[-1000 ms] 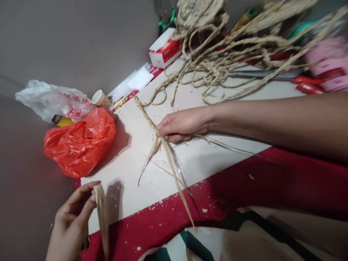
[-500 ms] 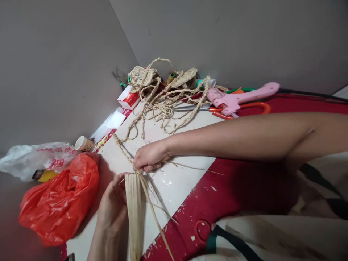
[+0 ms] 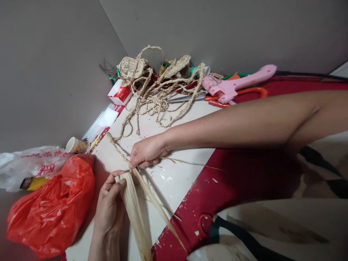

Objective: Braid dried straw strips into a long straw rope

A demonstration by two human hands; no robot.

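A wide, pale dried-leaf strip (image 3: pixel 136 214) runs down toward the bottom edge. My left hand (image 3: pixel 110 199) pinches its upper end between thumb and fingers. Close by on the right, my right hand (image 3: pixel 146 151) is closed on the end of a thin braided cord (image 3: pixel 116 148), where narrower strips (image 3: pixel 159 206) fan out below. The braid leads up left and back toward a loose heap of braided cord (image 3: pixel 157 98). My right fingertips are partly hidden.
Pink-handled tool (image 3: pixel 239 84) and orange-handled scissors (image 3: pixel 251 93) lie at the back right. A red-white box (image 3: pixel 121 92), paper cup (image 3: pixel 77 145), red plastic bag (image 3: pixel 54 206) and white bag (image 3: pixel 38 159) line the left. Scraps dot the red cloth (image 3: pixel 231 177).
My left thumb has come over the top end of the wide strip, which now slants more to the right. My right hand stays closed at the braid. The whole view has shifted slightly.
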